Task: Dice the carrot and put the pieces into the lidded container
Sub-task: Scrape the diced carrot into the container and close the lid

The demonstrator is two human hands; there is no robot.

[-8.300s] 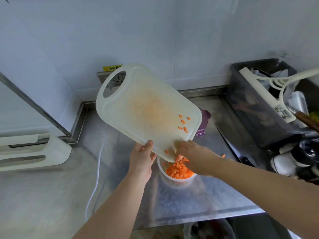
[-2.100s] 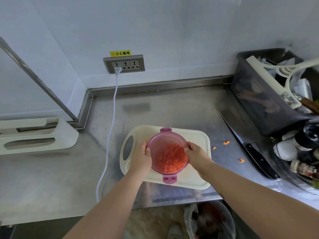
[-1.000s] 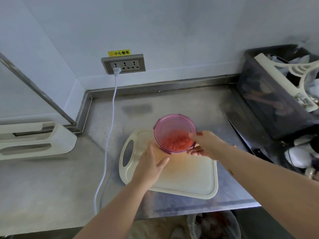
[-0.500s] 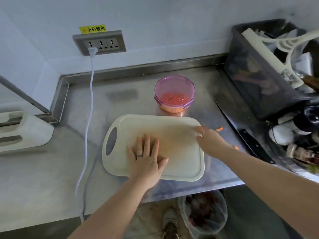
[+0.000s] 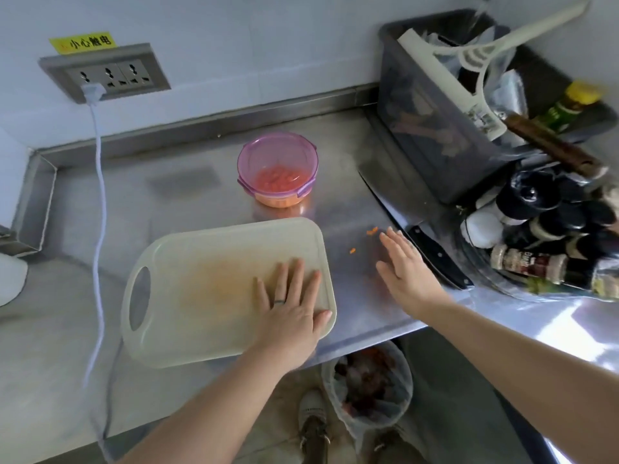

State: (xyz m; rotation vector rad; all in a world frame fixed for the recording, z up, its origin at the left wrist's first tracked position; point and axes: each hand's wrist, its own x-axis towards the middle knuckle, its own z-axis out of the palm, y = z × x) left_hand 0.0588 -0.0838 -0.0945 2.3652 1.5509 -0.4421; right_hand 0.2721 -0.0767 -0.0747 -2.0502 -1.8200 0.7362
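Note:
The round container [image 5: 277, 170] stands on the steel counter behind the cutting board, closed by its purple lid, with orange diced carrot showing through. The white cutting board [image 5: 214, 289] lies flat at the counter's front edge, stained orange in the middle. My left hand [image 5: 292, 306] rests flat on the board's right end, fingers straight. My right hand [image 5: 403, 266] lies open on the counter right of the board, fingers spread. Two stray carrot bits [image 5: 371, 231] sit on the counter just beyond its fingertips.
A black-handled knife [image 5: 435, 252] lies right of my right hand. A dark bin of utensils [image 5: 432, 128] and a rack of spice bottles [image 5: 536, 229] crowd the right side. A white cable [image 5: 98, 182] runs down from the wall socket [image 5: 107, 73]. A waste bin [image 5: 368, 383] stands below the counter.
My right hand has slid off the board's right edge onto the counter toward the stray carrot bits. My left hand stays flat on the board; the closed container has not moved.

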